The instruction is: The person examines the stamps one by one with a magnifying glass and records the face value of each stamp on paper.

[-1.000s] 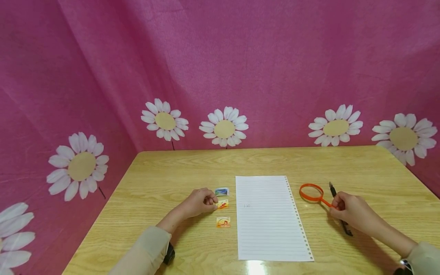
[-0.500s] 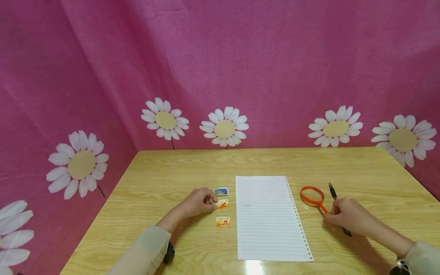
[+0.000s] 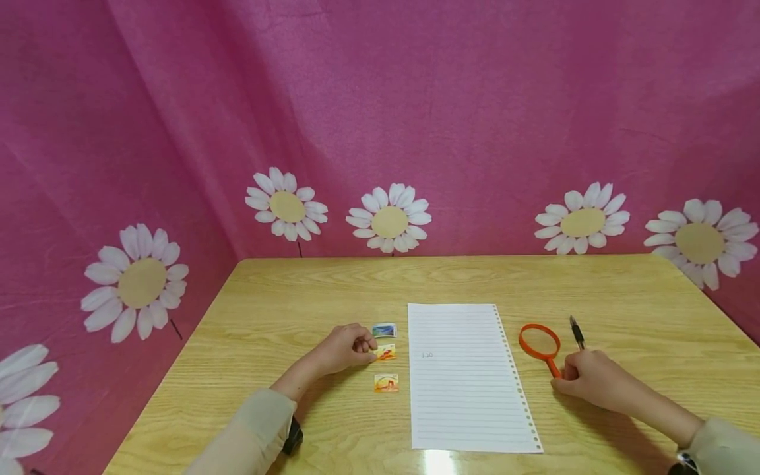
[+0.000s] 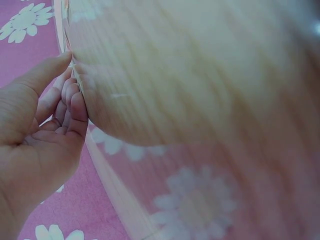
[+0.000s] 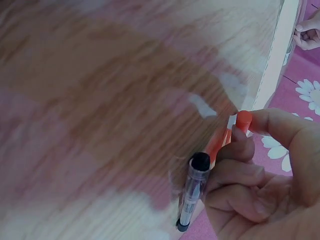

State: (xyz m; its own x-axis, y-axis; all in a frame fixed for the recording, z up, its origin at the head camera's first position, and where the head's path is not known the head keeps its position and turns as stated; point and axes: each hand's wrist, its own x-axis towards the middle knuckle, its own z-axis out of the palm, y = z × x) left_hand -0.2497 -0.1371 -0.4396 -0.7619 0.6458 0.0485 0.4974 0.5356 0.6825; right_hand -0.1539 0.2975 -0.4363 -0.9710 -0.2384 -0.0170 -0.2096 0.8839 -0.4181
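My left hand [image 3: 341, 349] touches the left edge of a yellow-and-red stamp [image 3: 386, 351] with curled fingers, thumb and forefinger close together there; in the left wrist view the stamp itself is barely visible. A blue-green stamp [image 3: 384, 331] lies just beyond it and an orange-yellow stamp [image 3: 386, 383] just nearer. My right hand [image 3: 600, 379] pinches the handle of an orange magnifying glass [image 3: 552, 368] between thumb and forefinger. In the right wrist view the handle's end [image 5: 243, 119] shows at the thumb tip. The lens ring points away, left of the hand.
Between the hands lies a lined, hole-punched sheet of paper [image 3: 469, 396] with small handwriting on its left. A black-gripped pen [image 3: 578, 334] lies beside the magnifying glass, partly behind my right hand. The wooden table [image 3: 332, 290] meets a pink flowered cloth [image 3: 475, 132] at the back.
My right hand has drawn slightly nearer and to the left, and the magnifying glass's handle has swung toward me. My left hand and the stamps have stayed put.
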